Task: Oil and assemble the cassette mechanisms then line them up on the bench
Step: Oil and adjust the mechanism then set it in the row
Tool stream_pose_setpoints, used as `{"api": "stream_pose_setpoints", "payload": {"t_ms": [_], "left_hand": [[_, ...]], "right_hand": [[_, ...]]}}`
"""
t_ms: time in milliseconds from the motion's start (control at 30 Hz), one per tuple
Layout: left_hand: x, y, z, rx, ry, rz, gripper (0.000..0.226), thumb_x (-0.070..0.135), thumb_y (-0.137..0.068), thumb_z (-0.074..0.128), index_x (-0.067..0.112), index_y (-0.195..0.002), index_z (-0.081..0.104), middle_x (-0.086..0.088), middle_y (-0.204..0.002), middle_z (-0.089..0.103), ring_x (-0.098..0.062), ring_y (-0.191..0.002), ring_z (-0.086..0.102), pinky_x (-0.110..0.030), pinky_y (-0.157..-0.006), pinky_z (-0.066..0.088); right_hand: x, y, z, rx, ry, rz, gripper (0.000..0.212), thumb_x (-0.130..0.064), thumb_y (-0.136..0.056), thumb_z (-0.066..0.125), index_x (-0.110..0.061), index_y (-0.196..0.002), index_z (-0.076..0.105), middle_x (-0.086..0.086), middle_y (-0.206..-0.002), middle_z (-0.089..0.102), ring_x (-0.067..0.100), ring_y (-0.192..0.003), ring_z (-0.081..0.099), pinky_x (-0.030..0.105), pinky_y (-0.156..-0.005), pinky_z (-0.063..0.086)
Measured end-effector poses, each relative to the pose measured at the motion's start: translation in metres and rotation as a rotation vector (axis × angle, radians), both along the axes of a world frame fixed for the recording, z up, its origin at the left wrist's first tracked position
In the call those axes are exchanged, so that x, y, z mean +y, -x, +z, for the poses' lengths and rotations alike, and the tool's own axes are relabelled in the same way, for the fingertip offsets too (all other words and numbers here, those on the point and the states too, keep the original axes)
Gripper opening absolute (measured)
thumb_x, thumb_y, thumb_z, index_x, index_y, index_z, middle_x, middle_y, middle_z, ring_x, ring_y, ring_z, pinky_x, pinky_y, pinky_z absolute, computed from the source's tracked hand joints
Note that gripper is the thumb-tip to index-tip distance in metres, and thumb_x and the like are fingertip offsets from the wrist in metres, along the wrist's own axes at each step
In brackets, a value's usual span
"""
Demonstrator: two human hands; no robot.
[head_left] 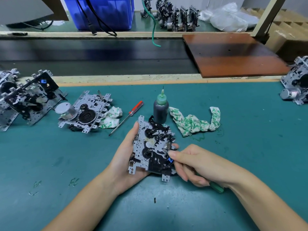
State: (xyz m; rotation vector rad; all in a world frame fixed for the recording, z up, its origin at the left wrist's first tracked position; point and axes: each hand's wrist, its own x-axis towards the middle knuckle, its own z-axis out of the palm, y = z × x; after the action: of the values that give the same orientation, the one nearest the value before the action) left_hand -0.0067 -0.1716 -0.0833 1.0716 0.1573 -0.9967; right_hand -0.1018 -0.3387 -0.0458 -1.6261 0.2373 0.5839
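A: From the head camera, where does the job stand?

B: Midway, I'd judge. The left hand point(128, 155) cups one cassette mechanism point(152, 145) from beneath, thumb curled over its left edge, lifting it just above the green bench mat point(66, 164). The right hand point(195, 164) is curled round a green-handled tool point(216, 187), with its thumb and forefinger at the mechanism's right edge.

A: And the others?

B: Two mechanisms lie at the left: one with a silver motor point(86, 112), another point(28, 99) farther left, partly out of frame. Another sits at the right edge point(295, 84), and a row stands on the far bench point(176, 17). The oil bottle point(160, 110) stands upright just beyond the held unit, between a red-handled screwdriver point(128, 116) and a green-stained rag point(195, 121).

A: What can't you make out?

B: The tool's tip is hidden behind the fingers, so oiling or fitting, I cannot tell. Nor whether the left-hand units are finished.
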Motion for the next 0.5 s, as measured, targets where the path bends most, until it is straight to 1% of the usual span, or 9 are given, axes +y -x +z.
{"api": "stream_pose_setpoints", "payload": {"t_ms": [33, 133, 300, 500], "left_hand": [[0.0, -0.0003, -0.0011, -0.012, -0.019, 0.019, 0.085, 0.071, -0.072, 0.059, 0.014, -0.135, 0.051, -0.02, -0.138, 0.05, -0.04, -0.127, 0.046, -0.056, -0.109, 0.032], [-0.0003, 0.0015, -0.0024, -0.015, -0.016, 0.031, 0.085, 0.071, -0.072, 0.059, 0.015, -0.136, 0.05, -0.019, -0.138, 0.05, -0.039, -0.128, 0.046, -0.057, -0.109, 0.032], [-0.0002, 0.0014, -0.0025, 0.015, 0.029, 0.012, 0.085, 0.067, -0.072, 0.057, 0.012, -0.136, 0.049, -0.02, -0.137, 0.05, -0.039, -0.128, 0.046, -0.056, -0.109, 0.032], [-0.0012, 0.003, 0.0036, 0.01, 0.019, 0.024, 0.084, 0.063, -0.071, 0.056, 0.01, -0.136, 0.049, -0.021, -0.137, 0.051, -0.039, -0.128, 0.046, -0.055, -0.109, 0.032]], "right_hand": [[0.0, -0.0003, 0.0007, 0.006, -0.002, 0.002, 0.057, -0.031, -0.101, 0.037, -0.013, -0.049, 0.05, -0.002, -0.028, 0.035, 0.01, -0.025, 0.025, 0.018, -0.037, 0.024], [0.0001, -0.0018, 0.0022, 0.001, 0.038, 0.002, 0.061, -0.031, -0.101, 0.036, -0.015, -0.044, 0.049, -0.003, -0.026, 0.032, 0.009, -0.024, 0.022, 0.015, -0.036, 0.025], [0.0012, -0.0033, 0.0019, 0.001, 0.122, 0.015, 0.066, -0.036, -0.101, 0.036, -0.022, -0.037, 0.042, -0.002, -0.026, 0.028, 0.01, -0.025, 0.02, 0.017, -0.035, 0.021], [-0.0021, -0.0043, 0.0026, 0.021, 0.138, 0.057, 0.063, -0.039, -0.1, 0.037, -0.02, -0.039, 0.035, -0.002, -0.028, 0.022, 0.011, -0.027, 0.017, 0.017, -0.037, 0.016]]}}
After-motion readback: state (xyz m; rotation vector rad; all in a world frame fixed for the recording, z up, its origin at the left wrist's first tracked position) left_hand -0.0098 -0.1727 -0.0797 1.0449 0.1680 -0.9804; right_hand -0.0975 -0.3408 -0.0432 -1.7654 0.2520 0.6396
